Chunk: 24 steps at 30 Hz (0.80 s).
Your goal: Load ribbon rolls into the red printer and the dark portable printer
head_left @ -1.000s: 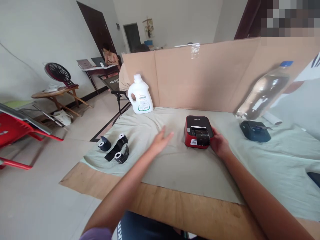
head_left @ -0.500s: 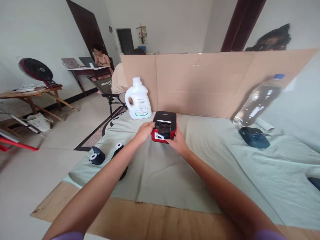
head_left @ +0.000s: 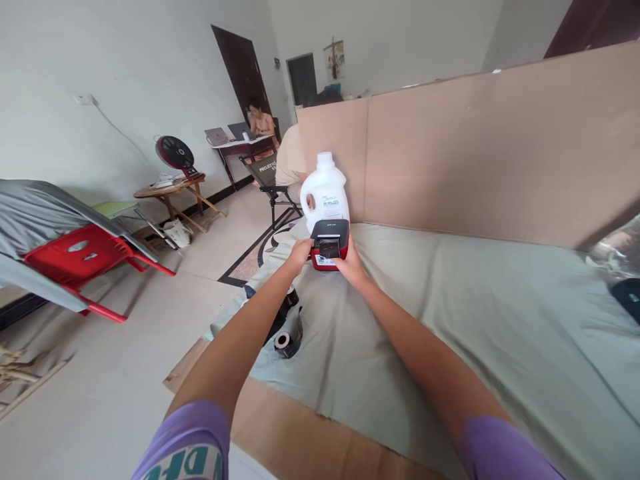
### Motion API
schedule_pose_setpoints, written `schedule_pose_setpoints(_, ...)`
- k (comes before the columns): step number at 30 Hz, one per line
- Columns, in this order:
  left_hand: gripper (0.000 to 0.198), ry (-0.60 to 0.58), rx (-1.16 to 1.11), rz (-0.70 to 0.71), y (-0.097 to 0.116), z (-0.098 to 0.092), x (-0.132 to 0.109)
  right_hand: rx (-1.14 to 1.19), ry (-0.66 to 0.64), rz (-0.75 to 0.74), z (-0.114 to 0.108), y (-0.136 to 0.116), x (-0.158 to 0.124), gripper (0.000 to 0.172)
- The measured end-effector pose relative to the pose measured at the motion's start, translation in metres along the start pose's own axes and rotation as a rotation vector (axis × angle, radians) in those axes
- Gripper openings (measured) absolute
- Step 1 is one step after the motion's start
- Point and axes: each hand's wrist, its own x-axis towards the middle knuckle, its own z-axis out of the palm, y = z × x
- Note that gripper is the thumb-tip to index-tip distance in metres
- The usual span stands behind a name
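Note:
A small red-and-black label printer [head_left: 330, 230] is gripped from both sides in front of a white detergent jug [head_left: 327, 193], covering the jug's lower part. My left hand [head_left: 300, 257] holds the printer's left side. On its right side, my right hand [head_left: 353, 263] has the thumb across the front. A glossy black strip shows at the printer's front opening, above a white label. Whether its base touches the cloth I cannot tell. Several black rolls [head_left: 289, 339] lie on the cloth near my left forearm, which partly hides them.
Pale green cloth [head_left: 450, 320] covers a wooden table [head_left: 310, 427]. A cardboard panel [head_left: 475, 153] stands along the back. At the right edge are part of a clear bottle [head_left: 620, 247] and a dark device [head_left: 627, 297]. A red chair [head_left: 80, 260] stands left; people sit behind.
The view has turned left. Both hands have carried the printer leftward, from the jug's right side to in front of it. The red chair now shows more fully.

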Motion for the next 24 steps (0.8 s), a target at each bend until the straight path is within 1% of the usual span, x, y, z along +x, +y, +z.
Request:
schedule_pose_setpoints(2,0.004,0.035,0.003,-0.001,0.004,0.002,-0.001,0.064,0.043,0.043,-0.001,0.004,0.001,0.086)
schedule_pose_setpoints(3,0.005,0.059,0.006,0.011,0.008,0.003,-0.005,0.093,0.05,0.081,-0.005,0.005,0.001,0.084)
schedule_pose_setpoints(4,0.011,0.089,0.007,0.03,0.013,0.005,-0.01,0.107,0.045,0.13,-0.01,0.005,0.0,0.081)
schedule_pose_setpoints(6,0.027,0.156,-0.008,0.131,0.022,0.014,-0.028,0.107,0.043,0.238,-0.031,0.004,-0.009,0.071)
schedule_pose_setpoints(7,0.034,0.169,-0.02,0.209,0.024,0.023,-0.041,0.098,0.054,0.29,-0.048,0.004,-0.017,0.066)
schedule_pose_setpoints(8,0.039,0.158,-0.029,0.299,0.023,0.035,-0.057,0.087,0.069,0.317,-0.069,0.003,-0.028,0.062)
schedule_pose_setpoints(9,0.042,0.105,-0.023,0.386,0.02,0.049,-0.074,0.076,0.083,0.329,-0.094,0.001,-0.043,0.059)
schedule_pose_setpoints(10,0.043,0.004,0.017,0.444,0.013,0.066,-0.094,0.058,0.098,0.332,-0.123,-0.001,-0.059,0.055)
schedule_pose_setpoints(11,0.041,-0.126,0.089,0.473,0.004,0.085,-0.114,0.028,0.108,0.319,-0.155,-0.004,-0.077,0.052)
schedule_pose_setpoints(12,0.037,-0.276,0.192,0.471,-0.006,0.104,-0.135,-0.019,0.131,0.3,-0.191,-0.009,-0.096,0.049)
schedule_pose_setpoints(13,0.035,-0.437,0.311,0.462,-0.017,0.123,-0.156,-0.078,0.194,0.282,-0.228,-0.015,-0.114,0.045)
schedule_pose_setpoints(14,0.034,-0.573,0.431,0.478,-0.027,0.143,-0.176,-0.137,0.26,0.26,-0.267,-0.022,-0.13,0.043)
schedule_pose_setpoints(15,0.035,-0.702,0.552,0.521,-0.037,0.161,-0.194,-0.21,0.358,0.229,-0.306,-0.03,-0.145,0.042)
schedule_pose_setpoints(16,0.037,-0.794,0.651,0.571,-0.045,0.179,-0.21,-0.304,0.465,0.202,-0.343,-0.038,-0.157,0.041)
schedule_pose_setpoints(18,0.042,-0.922,0.803,0.69,-0.056,0.21,-0.233,-0.518,0.718,0.174,-0.411,-0.051,-0.176,0.032)
schedule_pose_setpoints(19,0.045,-0.961,0.858,0.748,-0.06,0.223,-0.242,-0.609,0.822,0.173,-0.44,-0.056,-0.184,0.031)
schedule_pose_setpoints(20,0.047,-0.995,0.905,0.798,-0.063,0.234,-0.249,-0.668,0.917,0.188,-0.464,-0.059,-0.191,0.034)
schedule_pose_setpoints(22,0.051,-1.041,0.984,0.866,-0.069,0.25,-0.261,-0.673,1.042,0.267,-0.499,-0.06,-0.202,0.045)
schedule_pose_setpoints(24,0.055,-1.052,1.049,0.893,-0.075,0.258,-0.27,-0.544,1.07,0.359,-0.52,-0.055,-0.212,0.058)
